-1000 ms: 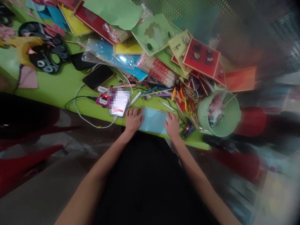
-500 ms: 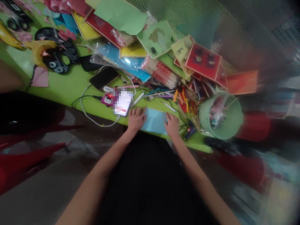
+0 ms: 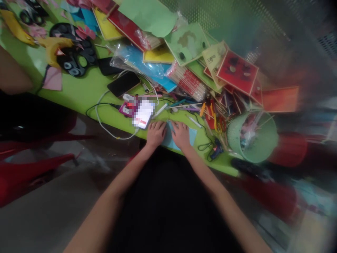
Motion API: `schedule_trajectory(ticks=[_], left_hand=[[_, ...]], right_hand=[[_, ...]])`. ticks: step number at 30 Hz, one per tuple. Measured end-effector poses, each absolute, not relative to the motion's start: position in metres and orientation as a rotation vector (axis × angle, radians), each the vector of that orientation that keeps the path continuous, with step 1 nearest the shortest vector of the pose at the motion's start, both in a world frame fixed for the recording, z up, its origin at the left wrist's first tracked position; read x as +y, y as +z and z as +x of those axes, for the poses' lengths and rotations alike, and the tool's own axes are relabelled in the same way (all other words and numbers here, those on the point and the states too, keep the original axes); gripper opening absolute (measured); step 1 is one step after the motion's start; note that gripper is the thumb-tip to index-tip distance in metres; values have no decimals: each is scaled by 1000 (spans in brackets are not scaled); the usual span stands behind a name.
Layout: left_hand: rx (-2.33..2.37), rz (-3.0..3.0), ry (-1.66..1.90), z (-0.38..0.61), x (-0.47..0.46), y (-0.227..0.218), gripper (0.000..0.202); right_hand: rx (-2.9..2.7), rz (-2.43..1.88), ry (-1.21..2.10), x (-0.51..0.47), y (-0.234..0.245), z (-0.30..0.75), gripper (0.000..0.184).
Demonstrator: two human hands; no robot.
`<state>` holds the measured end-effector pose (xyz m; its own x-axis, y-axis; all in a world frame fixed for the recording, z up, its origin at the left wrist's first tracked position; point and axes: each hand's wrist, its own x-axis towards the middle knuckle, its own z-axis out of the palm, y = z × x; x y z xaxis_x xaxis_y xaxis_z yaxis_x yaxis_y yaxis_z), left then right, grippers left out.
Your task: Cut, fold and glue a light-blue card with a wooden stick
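Blue sheet (image 3: 170, 140), one, lay at the near edge of the green table (image 3: 85, 91) beneath our two hands, left hand (image 3: 156, 133) on its left side and right hand (image 3: 180, 134) across its middle, fingers slightly apart, clamped on nothing visible. Exposed parts bore no attachments; work done or left, we could not tell. Around it we counted one lit phone (image 3: 142, 116), two white pens (image 3: 195, 122), one glue gun (image 3: 216, 150), one green basket (image 3: 233, 135).

surface: green (image 3: 73, 93) | floor: grey (image 3: 52, 205), dim | left: red chair (image 3: 34, 172) | back: perforated panel (image 3: 197, 12) | right: red shapes (image 3: 291, 149), blurred | light: low
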<state>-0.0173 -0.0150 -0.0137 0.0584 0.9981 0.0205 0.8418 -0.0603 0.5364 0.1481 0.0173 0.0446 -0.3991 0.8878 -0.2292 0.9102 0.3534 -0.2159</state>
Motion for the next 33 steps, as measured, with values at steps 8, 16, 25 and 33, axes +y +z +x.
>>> schedule_trajectory(ticks=[8,16,25,33], left_hand=[[1838,1945,553,-17,-15,-18,44],[1820,1991,502,-17,-15,-10,49],[1815,1951,510,-22,-13,-11,49],[1366,2023,498,26,-26,61,35]], right_hand=[[2527,1600,-443,26,44,136,51],[2475,1791,-414,14,48,175,52],[2303,2023,-366,-6,45,232,51],[2397,2061,-202,-19,57,244,47]])
